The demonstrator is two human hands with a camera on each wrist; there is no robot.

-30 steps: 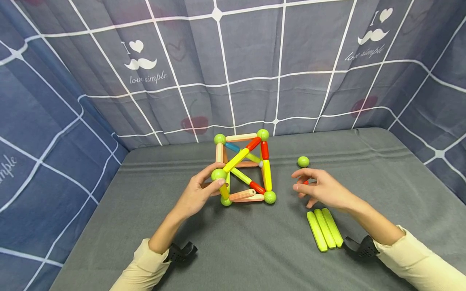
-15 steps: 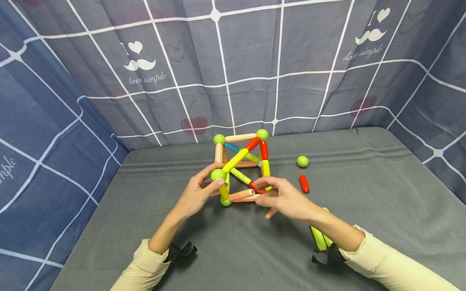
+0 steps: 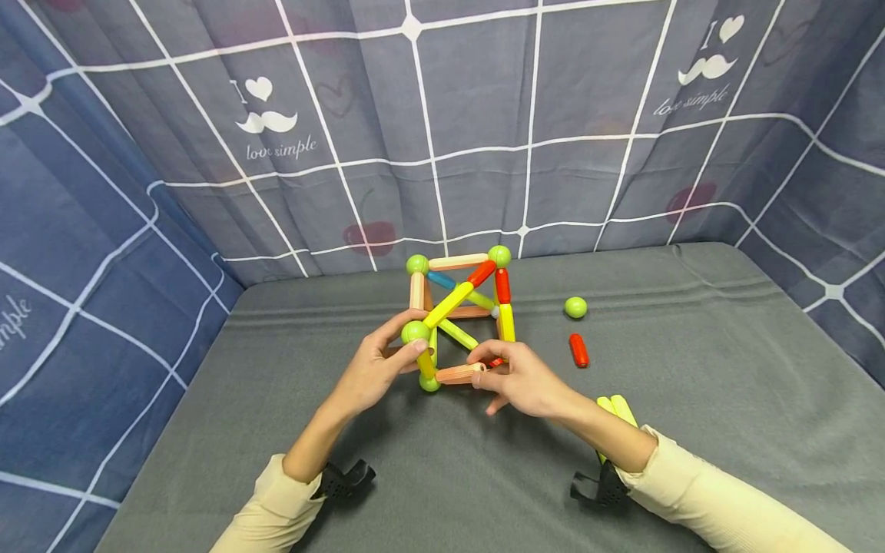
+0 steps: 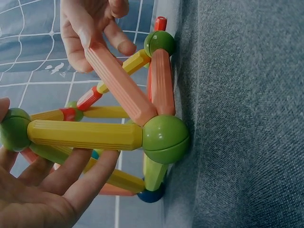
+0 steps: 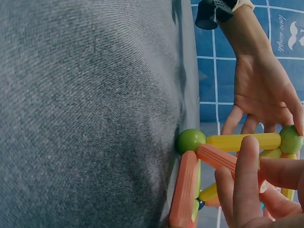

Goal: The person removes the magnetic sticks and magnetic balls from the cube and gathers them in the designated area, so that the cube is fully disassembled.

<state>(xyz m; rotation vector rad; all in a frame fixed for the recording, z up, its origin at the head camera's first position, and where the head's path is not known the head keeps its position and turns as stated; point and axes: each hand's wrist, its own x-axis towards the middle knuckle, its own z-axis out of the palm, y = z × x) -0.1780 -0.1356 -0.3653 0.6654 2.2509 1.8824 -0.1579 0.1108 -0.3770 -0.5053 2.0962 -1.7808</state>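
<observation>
A cube-like frame of magnetic sticks and balls stands on the grey cloth. My left hand (image 3: 369, 372) holds its upper front-left green ball (image 3: 415, 332) between thumb and fingers. From there a yellow stick (image 4: 85, 134) runs down to a lower green ball (image 4: 166, 139). Two salmon sticks leave that lower ball; one lies along the cloth, while the other salmon stick (image 4: 118, 85) slants upward. At its raised end, my right hand (image 3: 528, 380) pinches it with thumb and finger, hiding the frame's front-right lower corner in the head view.
Right of the frame lie a loose green ball (image 3: 575, 307) and a short red stick (image 3: 578, 350). Yellow-green sticks (image 3: 624, 409) lie partly under the right forearm. A checked curtain (image 3: 477, 184) hangs close behind the frame.
My right hand has moved left from beside the loose red stick to the salmon stick's free end and now pinches it. The left hand has stayed on its green ball.
</observation>
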